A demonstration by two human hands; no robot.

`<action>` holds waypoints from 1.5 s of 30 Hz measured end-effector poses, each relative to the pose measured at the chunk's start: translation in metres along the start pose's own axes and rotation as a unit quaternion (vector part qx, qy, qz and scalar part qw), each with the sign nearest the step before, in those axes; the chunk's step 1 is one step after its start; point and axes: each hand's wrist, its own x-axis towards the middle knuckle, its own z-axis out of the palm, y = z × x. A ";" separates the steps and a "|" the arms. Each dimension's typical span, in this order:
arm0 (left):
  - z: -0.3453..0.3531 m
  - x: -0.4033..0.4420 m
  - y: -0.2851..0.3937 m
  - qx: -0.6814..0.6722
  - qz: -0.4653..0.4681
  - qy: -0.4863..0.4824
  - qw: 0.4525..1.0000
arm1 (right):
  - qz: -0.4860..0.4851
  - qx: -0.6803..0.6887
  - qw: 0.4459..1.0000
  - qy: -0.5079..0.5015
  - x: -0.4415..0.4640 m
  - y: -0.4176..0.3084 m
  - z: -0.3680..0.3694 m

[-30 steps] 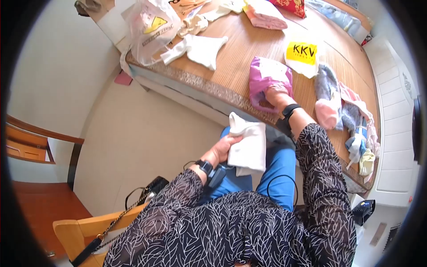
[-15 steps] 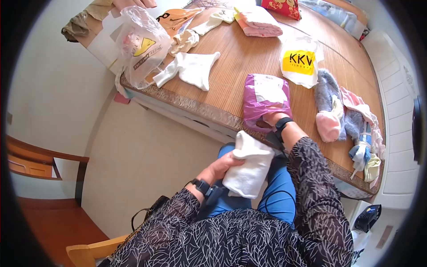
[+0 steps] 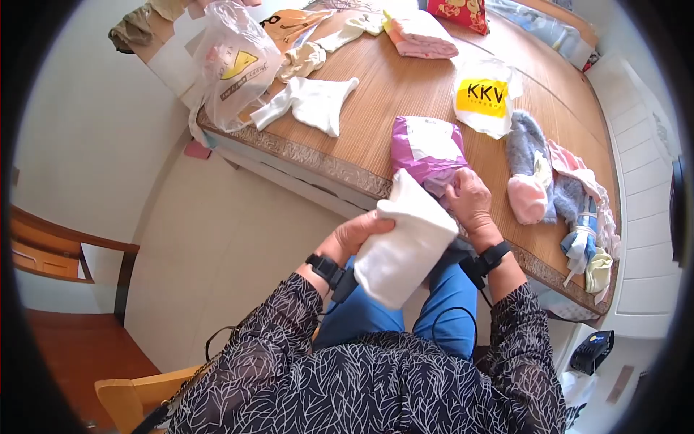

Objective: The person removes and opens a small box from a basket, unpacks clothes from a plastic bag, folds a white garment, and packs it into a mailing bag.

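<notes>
My left hand (image 3: 361,233) grips a folded white cloth (image 3: 405,249) over my lap, thumb on top. On the mat near the table's front edge lies a purple bag (image 3: 428,145) with a white label. My right hand (image 3: 470,199) is closed at the near end of this bag, its fingers pinching light purple material there; whether that is the bag's rim or something inside, I cannot tell. The cloth's upper corner is close to the bag's near end.
A white garment (image 3: 314,101) and a clear plastic bag (image 3: 242,65) lie at the table's left. Behind are a pink folded cloth (image 3: 423,36) and a KKV bag (image 3: 484,98). Socks and small clothes (image 3: 528,195) lie at the right. A wooden chair (image 3: 137,394) stands lower left.
My right hand has drawn back out of the purple bag and now pinches at its near end. My left hand has raised and tilted the white cloth closer to the bag.
</notes>
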 end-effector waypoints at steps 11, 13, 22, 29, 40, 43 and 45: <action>0.039 0.077 0.011 0.209 -0.120 -0.187 0.952 | -0.002 0.003 1.000 -0.012 0.034 0.033 0.011; 0.035 0.096 0.015 0.212 -0.128 -0.178 0.952 | -0.028 0.076 0.996 -0.045 0.042 0.038 0.009; 0.000 0.128 0.043 0.231 0.012 -0.037 0.972 | 0.290 0.617 0.711 -0.170 0.046 0.018 -0.017; -0.009 0.119 0.059 0.173 0.127 0.038 0.976 | -0.088 0.093 0.987 -0.097 0.029 0.037 -0.003; -0.045 0.139 0.054 0.446 0.054 0.026 0.893 | 0.044 0.330 0.940 -0.071 0.028 0.041 0.002; -0.019 0.124 0.057 0.704 0.025 0.012 0.710 | 0.116 0.371 0.909 -0.151 0.038 0.038 -0.012; -0.020 0.126 0.046 0.753 0.041 -0.003 0.656 | 0.098 0.345 0.921 -0.150 0.037 0.038 -0.012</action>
